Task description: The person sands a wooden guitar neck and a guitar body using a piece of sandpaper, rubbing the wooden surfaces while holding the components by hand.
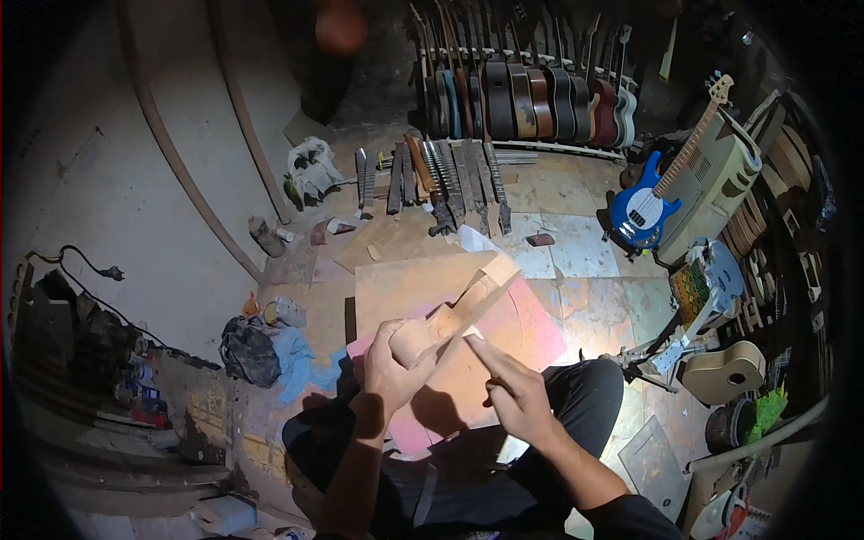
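A pale, curved wooden piece, rounded at its near end and blocky at its far end, is held tilted above my lap. My left hand wraps around the rounded near end. Against the right edge of the piece, my right hand presses its fingertips, the fingers bent and close together. Something small and pale shows at those fingertips, too small to tell what it is. Below both hands lies a flat board on a pink sheet, with the shadow of my left hand and the piece falling across it.
Several necks and fingerboards lie on the floor ahead, before a rack of guitars. A blue bass guitar leans at the right, with an unfinished guitar body nearer. A black plastic bag and blue cloth sit at the left.
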`<action>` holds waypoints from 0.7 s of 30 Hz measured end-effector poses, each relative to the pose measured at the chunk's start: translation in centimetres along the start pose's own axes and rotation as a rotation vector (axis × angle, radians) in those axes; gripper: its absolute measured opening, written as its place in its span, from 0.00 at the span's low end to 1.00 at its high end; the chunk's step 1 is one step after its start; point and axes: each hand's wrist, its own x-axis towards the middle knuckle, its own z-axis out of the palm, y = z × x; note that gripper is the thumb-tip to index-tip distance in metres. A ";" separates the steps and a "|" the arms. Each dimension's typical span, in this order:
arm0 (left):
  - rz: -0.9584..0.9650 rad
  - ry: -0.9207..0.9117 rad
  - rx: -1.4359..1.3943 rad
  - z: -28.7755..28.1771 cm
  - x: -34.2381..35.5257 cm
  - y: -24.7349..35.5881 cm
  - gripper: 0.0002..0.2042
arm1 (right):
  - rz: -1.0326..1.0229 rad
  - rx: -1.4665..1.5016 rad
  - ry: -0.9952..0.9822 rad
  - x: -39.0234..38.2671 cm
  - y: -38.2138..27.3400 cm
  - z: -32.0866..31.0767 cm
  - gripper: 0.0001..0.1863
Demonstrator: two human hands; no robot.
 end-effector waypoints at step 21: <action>0.213 -0.004 -0.014 2.9 -0.3 3.3 0.16 | -0.072 -0.657 -0.141 0.6 -4.0 -0.2 0.37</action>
